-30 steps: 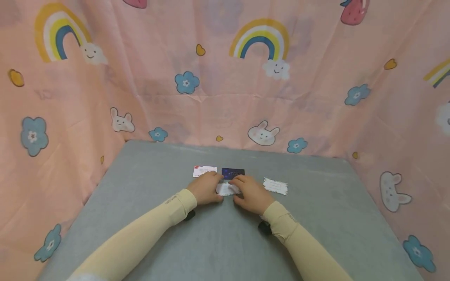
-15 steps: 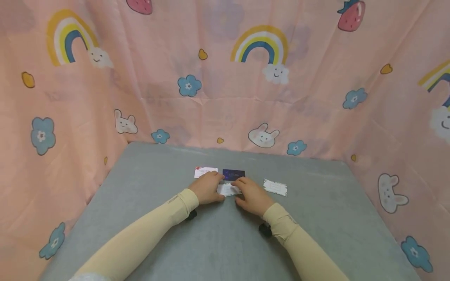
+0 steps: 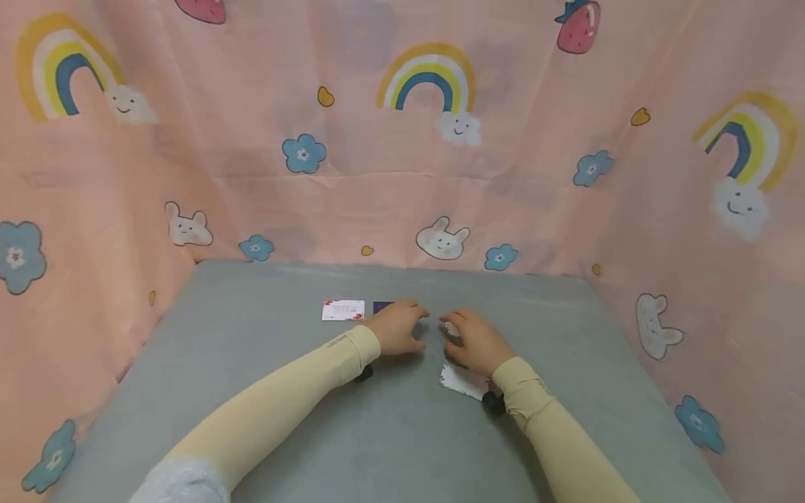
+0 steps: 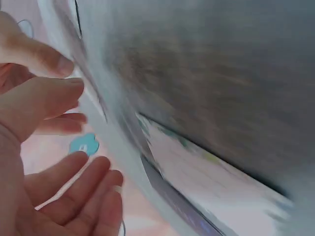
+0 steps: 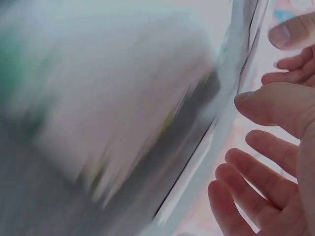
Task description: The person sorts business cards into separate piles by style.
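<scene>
My left hand (image 3: 395, 328) hovers over the grey table by the dark blue card (image 3: 381, 307), partly covering it. Its fingers are loosely bent and grip nothing. In the left wrist view, a white card with leafy edges (image 4: 211, 182) lies beside the dark card (image 4: 179, 199). My right hand (image 3: 479, 341) is apart from the left, fingers relaxed and spread. A piece of white card (image 3: 450, 328) shows at its fingertips. Another white card with a leafy edge (image 3: 463, 381) lies below that hand; it looms blurred in the right wrist view.
A white card with red flowers (image 3: 343, 310) lies left of the dark blue card. Pink printed cloth (image 3: 352, 209) hangs around the back and sides of the grey table (image 3: 283, 419).
The hands have parted, and both have left their spot around the middle white card. The white card below the right hand has come into view. The head view has turned right.
</scene>
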`<action>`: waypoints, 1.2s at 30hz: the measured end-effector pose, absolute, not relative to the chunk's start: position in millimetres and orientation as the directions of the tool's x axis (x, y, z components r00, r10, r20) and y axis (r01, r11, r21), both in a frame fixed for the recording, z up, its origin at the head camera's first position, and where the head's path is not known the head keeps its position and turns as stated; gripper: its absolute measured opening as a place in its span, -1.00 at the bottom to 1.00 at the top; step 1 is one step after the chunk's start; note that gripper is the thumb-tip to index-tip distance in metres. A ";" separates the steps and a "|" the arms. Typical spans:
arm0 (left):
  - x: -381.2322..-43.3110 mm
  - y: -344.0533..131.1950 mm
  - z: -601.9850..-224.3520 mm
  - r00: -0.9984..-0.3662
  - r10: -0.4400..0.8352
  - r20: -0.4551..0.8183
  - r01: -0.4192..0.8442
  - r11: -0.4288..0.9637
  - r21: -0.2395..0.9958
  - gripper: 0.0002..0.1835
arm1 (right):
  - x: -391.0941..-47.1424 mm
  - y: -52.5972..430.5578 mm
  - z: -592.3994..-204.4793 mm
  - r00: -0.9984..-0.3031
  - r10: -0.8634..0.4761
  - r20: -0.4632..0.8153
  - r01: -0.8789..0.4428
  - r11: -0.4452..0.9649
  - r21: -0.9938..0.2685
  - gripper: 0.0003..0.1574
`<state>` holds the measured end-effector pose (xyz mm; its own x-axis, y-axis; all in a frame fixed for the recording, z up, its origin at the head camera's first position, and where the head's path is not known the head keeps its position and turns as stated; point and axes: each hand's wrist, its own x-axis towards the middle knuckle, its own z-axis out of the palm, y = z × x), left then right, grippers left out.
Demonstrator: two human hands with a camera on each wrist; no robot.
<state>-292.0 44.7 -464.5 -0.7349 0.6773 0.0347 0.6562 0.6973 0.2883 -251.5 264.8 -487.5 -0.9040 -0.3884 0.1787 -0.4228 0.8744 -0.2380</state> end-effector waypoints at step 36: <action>-354.9 90.5 -477.6 -0.751 0.660 -0.037 0.590 0.695 0.410 -0.36 | -305.1 308.3 -475.6 -0.940 -0.339 0.033 -0.334 0.897 -0.291 -0.37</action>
<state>-354.9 90.5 -477.6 -0.7507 0.6596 -0.0373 0.5904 0.6951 0.4102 -305.1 308.3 -475.6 -0.9402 -0.3391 0.0329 -0.3336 0.8966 -0.2911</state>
